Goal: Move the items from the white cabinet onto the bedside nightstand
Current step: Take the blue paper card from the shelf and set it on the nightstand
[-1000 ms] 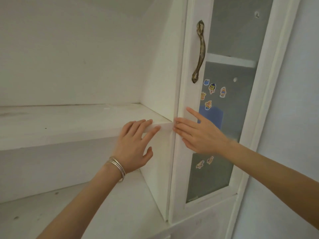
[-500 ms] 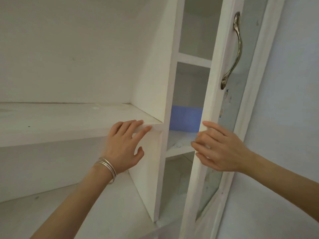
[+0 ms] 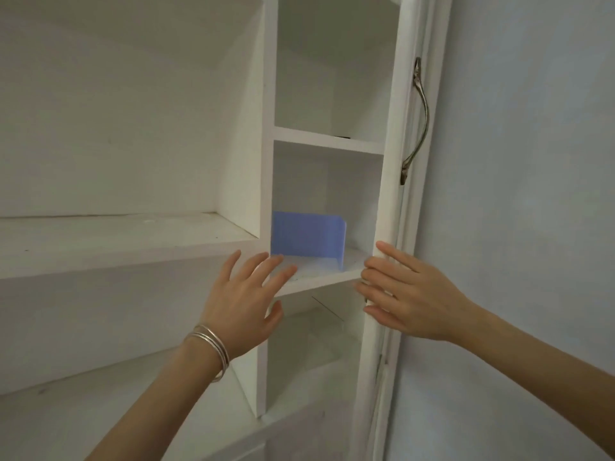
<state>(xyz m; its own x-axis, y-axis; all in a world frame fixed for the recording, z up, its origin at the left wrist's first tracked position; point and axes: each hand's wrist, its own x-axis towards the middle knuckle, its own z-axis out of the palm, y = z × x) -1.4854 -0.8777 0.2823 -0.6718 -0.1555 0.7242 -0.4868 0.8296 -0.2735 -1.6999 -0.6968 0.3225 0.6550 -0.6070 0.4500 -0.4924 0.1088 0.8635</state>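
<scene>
**At the white cabinet, door open, blue sheet on the narrow shelf**

Up at head height, seen from our head camera, the white cabinet fills the left and middle of the view. A tall column of narrow compartments runs down its right side. On the narrow shelf of the middle compartment stands the blue sheet, upright with its right end folded forward. It sits towards the left and front of that shelf, against the upright divider.

Our left hand reaches up with its fingers spread and straight, holding nothing. Its fingertips overlap the shelf's front edge and the lower left corner of the blue sheet; we cannot tell whether they touch either. Thin silver bangles circle that wrist.

Our right hand lies with straight fingers against the edge of the open door, level with the narrow shelf, and grips nothing. The door stands edge-on to us, hemming the compartment's right side, and its curved metal handle faces the pale wall.

The wide shelf stretches away on the left. A small dark thing sits on the shelf above; it is too small for us to make out.
</scene>
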